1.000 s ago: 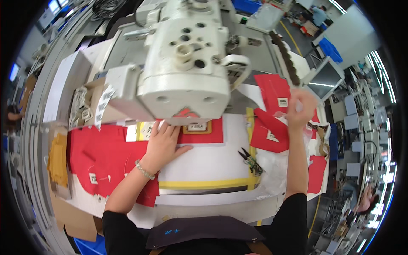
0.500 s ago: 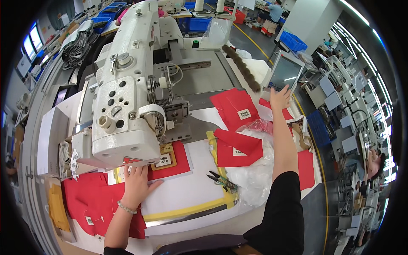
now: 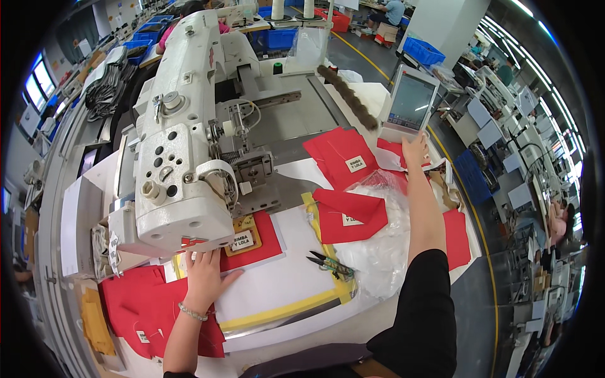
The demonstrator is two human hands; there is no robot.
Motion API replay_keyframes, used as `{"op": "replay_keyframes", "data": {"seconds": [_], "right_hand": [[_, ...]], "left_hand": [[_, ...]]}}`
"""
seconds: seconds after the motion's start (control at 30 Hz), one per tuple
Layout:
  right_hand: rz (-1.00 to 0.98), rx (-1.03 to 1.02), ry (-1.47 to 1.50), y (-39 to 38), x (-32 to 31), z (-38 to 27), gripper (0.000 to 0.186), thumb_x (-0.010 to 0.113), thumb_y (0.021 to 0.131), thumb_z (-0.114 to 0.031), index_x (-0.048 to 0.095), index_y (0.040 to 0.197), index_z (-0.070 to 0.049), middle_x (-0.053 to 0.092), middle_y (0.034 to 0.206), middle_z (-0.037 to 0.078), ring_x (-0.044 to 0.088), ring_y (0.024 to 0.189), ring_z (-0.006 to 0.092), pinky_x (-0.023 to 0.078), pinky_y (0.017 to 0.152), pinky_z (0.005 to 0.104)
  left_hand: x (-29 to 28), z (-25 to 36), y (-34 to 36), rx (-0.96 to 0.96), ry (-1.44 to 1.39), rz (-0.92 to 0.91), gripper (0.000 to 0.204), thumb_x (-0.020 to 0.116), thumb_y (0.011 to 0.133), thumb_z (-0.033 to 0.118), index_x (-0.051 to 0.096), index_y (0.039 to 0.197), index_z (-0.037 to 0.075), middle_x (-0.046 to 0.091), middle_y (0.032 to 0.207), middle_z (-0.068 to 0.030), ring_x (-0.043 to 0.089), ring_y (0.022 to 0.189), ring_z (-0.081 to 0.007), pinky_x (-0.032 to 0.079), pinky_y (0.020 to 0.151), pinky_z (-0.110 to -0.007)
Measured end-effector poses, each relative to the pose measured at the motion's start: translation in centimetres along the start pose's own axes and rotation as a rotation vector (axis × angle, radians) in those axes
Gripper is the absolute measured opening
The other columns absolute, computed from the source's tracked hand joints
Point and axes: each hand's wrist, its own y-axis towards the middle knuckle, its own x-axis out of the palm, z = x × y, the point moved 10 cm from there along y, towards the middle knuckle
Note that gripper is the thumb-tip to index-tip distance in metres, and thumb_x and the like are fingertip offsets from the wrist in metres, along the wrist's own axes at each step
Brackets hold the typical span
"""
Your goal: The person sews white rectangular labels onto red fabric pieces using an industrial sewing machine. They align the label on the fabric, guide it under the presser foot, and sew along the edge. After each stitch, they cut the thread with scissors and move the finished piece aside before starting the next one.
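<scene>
My left hand [image 3: 207, 277], a beaded bracelet at its wrist, lies flat with the thumb spread at the front of the white sewing machine [image 3: 173, 170]. Its fingertips reach beside a red fabric piece [image 3: 266, 236] and are partly hidden under the machine head. On that piece sit a yellow frame [image 3: 251, 222] and a white label patch [image 3: 241, 240]. Far to the right, my right hand [image 3: 416, 151] is open at the lower edge of a tilted control screen [image 3: 413, 97], above a red scrap [image 3: 392, 148]. Neither hand appears to hold anything.
Thread snips [image 3: 331, 265] lie on the yellow-taped white board [image 3: 277, 283]. Red labelled pieces [image 3: 343, 157] and clear plastic bags [image 3: 381, 264] cover the right side. More red fabric [image 3: 138, 299] hangs at the left front, beside a box of yellow pieces [image 3: 97, 321]. A brown fuzzy strip [image 3: 348, 97] lies behind.
My right hand has lowered from in front of the screen to its bottom edge, uncovering more of it. My left hand keeps its place by the red piece. The whole view has shifted slightly.
</scene>
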Motion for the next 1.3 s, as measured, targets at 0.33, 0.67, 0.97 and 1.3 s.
{"op": "replay_keyframes", "data": {"seconds": [0.33, 0.67, 0.97, 1.3], "right_hand": [[-0.099, 0.003, 0.016, 0.5, 0.3, 0.0, 0.078, 0.062, 0.083, -0.044, 0.03, 0.151, -0.024, 0.034, 0.154, 0.007, 0.03, 0.141, 0.0344, 0.02, 0.106, 0.0642], [-0.159, -0.779, 0.468, -15.1, -10.2, -13.0, 0.031, 0.068, 0.081, -0.025, 0.07, 0.109, -0.011, 0.068, 0.107, 0.008, 0.062, 0.104, 0.0223, 0.038, 0.091, 0.0427], [-0.472, -1.693, 0.483, -41.0, -14.1, -19.0, 0.022, 0.069, 0.081, -0.016, 0.067, 0.101, -0.009, 0.064, 0.092, 0.002, 0.06, 0.089, 0.0185, 0.043, 0.079, 0.0351], [-0.525, -1.86, 0.586, -47.3, -8.4, -21.0, 0.036, 0.069, 0.08, -0.018, 0.068, 0.115, -0.012, 0.065, 0.119, 0.002, 0.058, 0.107, 0.0198, 0.043, 0.091, 0.0367]], "left_hand": [[-1.4, 0.5, 0.0, 0.033, 0.047, 0.034, 0.079, 0.067, 0.079, 0.057, 0.053, 0.131, 0.0, 0.053, 0.131, -0.0135, 0.044, 0.126, -0.0299, 0.021, 0.111, -0.054], [-1.0, 0.3, 0.1, 0.029, 0.007, 0.031, 0.081, 0.067, 0.078, 0.058, 0.053, 0.13, -0.002, 0.054, 0.13, -0.0155, 0.044, 0.127, -0.0316, 0.02, 0.111, -0.054], [-1.3, 0.7, 0.3, 0.073, 0.04, 0.073, 0.082, 0.066, 0.079, 0.059, 0.052, 0.131, -0.002, 0.054, 0.13, -0.0158, 0.044, 0.126, -0.0323, 0.023, 0.109, -0.053], [-1.6, 0.3, 0.2, 0.061, 0.062, 0.076, 0.081, 0.06, 0.082, 0.062, 0.055, 0.126, -0.006, 0.059, 0.122, -0.0146, 0.048, 0.122, -0.0285, 0.03, 0.109, -0.048]]}}
